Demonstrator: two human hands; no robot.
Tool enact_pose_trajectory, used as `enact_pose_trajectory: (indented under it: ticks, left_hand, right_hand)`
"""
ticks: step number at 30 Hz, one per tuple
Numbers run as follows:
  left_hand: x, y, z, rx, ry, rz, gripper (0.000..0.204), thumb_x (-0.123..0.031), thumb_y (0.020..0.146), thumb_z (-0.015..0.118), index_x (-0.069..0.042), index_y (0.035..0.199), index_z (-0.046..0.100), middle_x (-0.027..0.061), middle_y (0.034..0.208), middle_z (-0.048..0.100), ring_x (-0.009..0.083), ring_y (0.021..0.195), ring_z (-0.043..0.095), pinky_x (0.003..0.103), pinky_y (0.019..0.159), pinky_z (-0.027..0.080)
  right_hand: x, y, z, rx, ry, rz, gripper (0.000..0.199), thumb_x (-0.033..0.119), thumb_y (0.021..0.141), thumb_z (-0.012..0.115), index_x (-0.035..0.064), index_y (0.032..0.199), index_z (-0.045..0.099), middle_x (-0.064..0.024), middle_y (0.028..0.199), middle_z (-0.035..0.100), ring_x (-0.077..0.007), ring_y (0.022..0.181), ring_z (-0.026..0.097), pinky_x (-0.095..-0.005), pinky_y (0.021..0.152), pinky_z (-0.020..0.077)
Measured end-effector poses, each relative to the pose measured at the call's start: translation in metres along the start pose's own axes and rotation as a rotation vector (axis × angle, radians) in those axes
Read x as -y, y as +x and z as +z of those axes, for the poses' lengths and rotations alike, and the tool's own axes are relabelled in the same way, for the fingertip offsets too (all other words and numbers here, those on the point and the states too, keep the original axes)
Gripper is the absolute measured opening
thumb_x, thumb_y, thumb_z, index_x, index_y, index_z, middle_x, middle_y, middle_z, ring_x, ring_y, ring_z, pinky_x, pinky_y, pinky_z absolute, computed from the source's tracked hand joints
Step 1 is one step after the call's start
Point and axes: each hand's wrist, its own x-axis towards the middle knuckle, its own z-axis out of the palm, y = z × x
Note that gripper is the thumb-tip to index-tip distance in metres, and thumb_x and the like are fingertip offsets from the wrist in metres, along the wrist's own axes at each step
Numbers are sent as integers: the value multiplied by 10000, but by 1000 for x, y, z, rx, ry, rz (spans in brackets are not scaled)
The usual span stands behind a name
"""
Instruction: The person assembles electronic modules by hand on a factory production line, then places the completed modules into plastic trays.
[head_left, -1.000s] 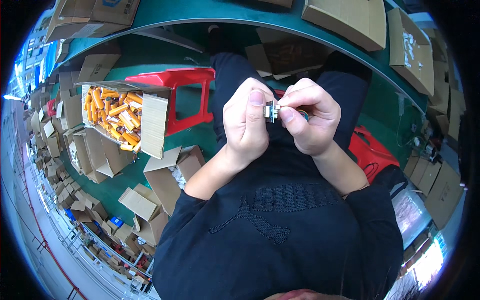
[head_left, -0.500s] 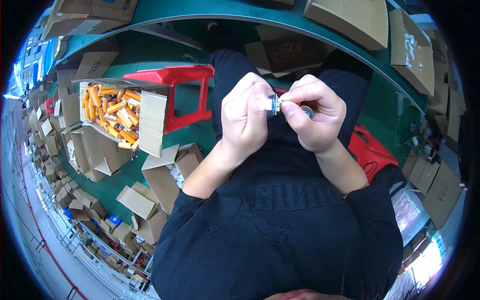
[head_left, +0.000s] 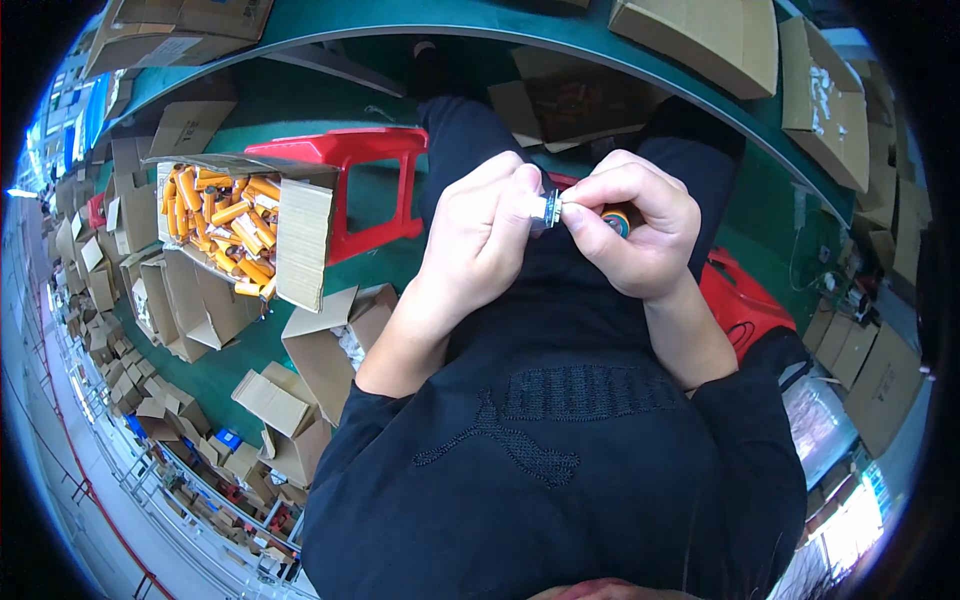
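Above my lap, my left hand [head_left: 478, 232] is closed, with thumb and finger pinching a small white part with a dark round circuit board [head_left: 552, 208] on its right end. My right hand [head_left: 648, 232] comes up from the right, its thumb and fingertip pressed together at the small metal pieces on that board. What lies between those fingertips is too small to make out. Curled inside the same hand is an orange cylinder [head_left: 617, 221]; its dark round end shows a greenish rim, and the rest is hidden by the fingers.
To the left, an open carton [head_left: 302, 245] full of orange cylinders [head_left: 228, 222] stands by a red plastic stool [head_left: 385, 195]. A green table [head_left: 440, 22] curves across the far side, bearing a cardboard tray [head_left: 822, 115] with small white parts. More open cartons [head_left: 325, 350] stand on the floor.
Both hands keep their grips and have shifted slightly, the left forearm swinging a little left. The board has turned slightly, showing more of its round face.
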Motion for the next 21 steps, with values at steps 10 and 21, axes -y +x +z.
enact_pose_trajectory:
  ticks: [10, 21]
  left_hand:
    - [-4, 2, -8, 162, -152, -317, 399, -223, 1086, 400, -27, 805, 605, 78, 746, 604, 190, 674, 501, 307, 683, 410]
    - [-4, 6, -7, 236, -213, -317, 414, -260, 1102, 410, -21, 840, 625, 66, 730, 615, 172, 672, 503, 305, 687, 423]
  right_hand:
    - [0, 3, -6, 83, -32, 99, 169, -23, 813, 759, 15, 976, 733, -101, 860, 691, -159, 682, 570, -234, 611, 458]
    - [-10, 3, -15, 175, -122, -91, 223, -4, 798, 797, 15, 1013, 743, -109, 895, 728, -179, 710, 622, -250, 614, 489]
